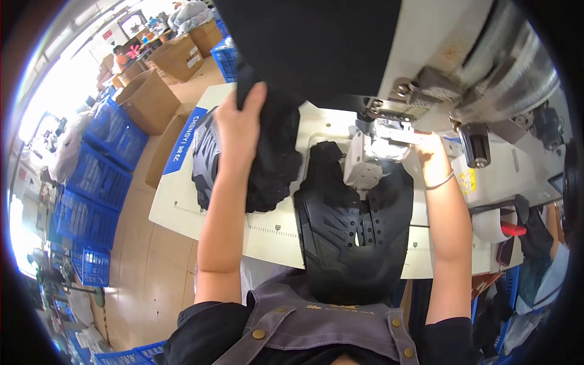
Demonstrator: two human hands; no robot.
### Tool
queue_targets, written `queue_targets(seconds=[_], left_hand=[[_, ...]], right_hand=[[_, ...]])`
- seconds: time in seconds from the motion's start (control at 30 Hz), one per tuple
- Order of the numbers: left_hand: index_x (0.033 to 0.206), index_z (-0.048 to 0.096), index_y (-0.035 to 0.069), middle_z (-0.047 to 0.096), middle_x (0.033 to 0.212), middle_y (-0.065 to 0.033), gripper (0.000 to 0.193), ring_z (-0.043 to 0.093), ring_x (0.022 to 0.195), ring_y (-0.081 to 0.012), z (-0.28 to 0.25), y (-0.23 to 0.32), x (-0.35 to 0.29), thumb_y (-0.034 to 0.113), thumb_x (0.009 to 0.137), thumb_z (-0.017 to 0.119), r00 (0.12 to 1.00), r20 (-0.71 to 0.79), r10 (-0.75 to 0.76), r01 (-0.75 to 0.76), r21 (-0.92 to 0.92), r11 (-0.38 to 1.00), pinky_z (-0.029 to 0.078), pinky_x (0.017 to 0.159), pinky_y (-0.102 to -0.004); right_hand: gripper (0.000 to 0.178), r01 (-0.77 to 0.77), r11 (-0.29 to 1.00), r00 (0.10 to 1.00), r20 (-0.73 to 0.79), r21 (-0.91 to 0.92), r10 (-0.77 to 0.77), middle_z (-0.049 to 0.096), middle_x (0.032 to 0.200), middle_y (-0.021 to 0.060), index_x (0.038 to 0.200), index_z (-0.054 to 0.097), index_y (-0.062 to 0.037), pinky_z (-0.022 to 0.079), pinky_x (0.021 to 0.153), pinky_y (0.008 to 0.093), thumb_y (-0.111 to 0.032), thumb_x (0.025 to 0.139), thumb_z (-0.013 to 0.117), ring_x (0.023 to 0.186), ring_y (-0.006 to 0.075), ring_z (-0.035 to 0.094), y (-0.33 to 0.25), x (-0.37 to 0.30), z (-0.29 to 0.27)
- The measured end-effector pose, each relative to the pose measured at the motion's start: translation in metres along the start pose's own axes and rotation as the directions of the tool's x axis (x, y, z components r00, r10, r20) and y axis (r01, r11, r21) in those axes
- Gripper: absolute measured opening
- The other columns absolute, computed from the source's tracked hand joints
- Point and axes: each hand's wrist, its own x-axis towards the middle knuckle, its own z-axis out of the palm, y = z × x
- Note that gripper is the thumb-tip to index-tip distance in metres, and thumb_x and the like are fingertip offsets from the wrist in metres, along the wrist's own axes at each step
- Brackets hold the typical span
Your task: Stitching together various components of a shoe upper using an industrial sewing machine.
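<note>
A black moulded protective vest panel (pixel 356 243) hangs over the front edge of the white sewing machine table (pixel 261 240), its upper part under the machine's presser area (pixel 365 158). My left hand (pixel 239 125) is closed on dark material (pixel 246 85) at the upper left, above a stack of similar black moulded panels (pixel 274 164). My right hand (pixel 429 155) reaches in beside the lit needle area (pixel 389 137), right of the vest panel. Glare and machine parts hide most of its fingers, so I cannot tell what they touch.
A broad black sheet-like surface (pixel 310 48) covers the top centre, beside the machine's body (pixel 450 36). Stacked blue crates (pixel 100 173) and cardboard boxes (pixel 146 100) stand on the floor at left. A white roll (pixel 486 225) and a phone (pixel 505 251) are at right.
</note>
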Motion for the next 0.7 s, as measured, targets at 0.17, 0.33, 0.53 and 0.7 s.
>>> queue_targets(seconds=[0.17, 0.33, 0.53, 0.7], left_hand=[[0.097, 0.058, -0.008, 0.062, 0.085, -0.01, 0.033, 0.059, 0.071, -0.0153, -0.101, -0.077, 0.01, 0.019, 0.078, 0.065, 0.933, -0.037, -0.357, 0.331, -0.293, 0.897, 0.047, 0.067, -0.0256], [0.102, 0.054, -0.007, 0.059, 0.096, -0.0177, 0.042, 0.057, 0.085, -0.0228, -0.165, -0.133, -0.012, 0.024, 0.076, 0.066, 0.902, -0.164, -0.4, 0.429, 0.468, 0.773, 0.045, 0.076, -0.0333], [0.104, 0.053, 0.001, 0.055, 0.097, -0.0204, 0.033, 0.052, 0.091, -0.0327, -0.093, -0.055, -0.046, 0.016, 0.076, 0.061, 0.942, -0.025, 0.333, -0.152, 0.857, 0.493, 0.04, 0.083, -0.0386], [0.07, 0.057, 0.0, 0.056, 0.062, -0.0098, 0.011, 0.051, 0.049, -0.0167, -0.045, -0.006, -0.134, 0.008, 0.075, 0.063, 0.84, 0.543, -0.002, -0.171, 0.269, 0.948, 0.039, 0.045, -0.0266]], right_hand=[[0.015, -0.243, 0.492, 0.942, 0.083, 0.836, 0.325, 0.064, 0.085, 0.0095, 0.086, 0.059, 0.0034, 0.046, 0.062, 0.0294, -0.009, 0.077, 0.058, 0.07, 0.0182, 0.058, 0.061, 0.028, 0.006], [0.042, -0.063, 0.721, 0.939, 0.205, -0.691, 0.278, 0.055, 0.09, 0.0179, 0.106, 0.051, 0.0052, 0.047, 0.07, 0.0346, -0.019, 0.073, 0.063, 0.077, 0.0215, 0.057, -0.07, -0.058, 0.053], [0.058, -0.116, 0.625, 0.974, 0.033, -0.772, 0.222, 0.051, 0.095, 0.0181, 0.11, 0.05, 0.0038, 0.043, 0.08, 0.0376, -0.028, 0.066, 0.071, 0.09, 0.0322, 0.052, -0.055, -0.101, 0.038], [0.039, -0.026, 0.669, 0.999, 0.0, -0.742, 0.04, 0.051, 0.081, 0.0116, 0.103, 0.057, -0.0013, 0.043, 0.068, 0.0368, -0.009, 0.066, 0.067, 0.074, 0.0254, 0.052, -0.049, -0.098, 0.044]])
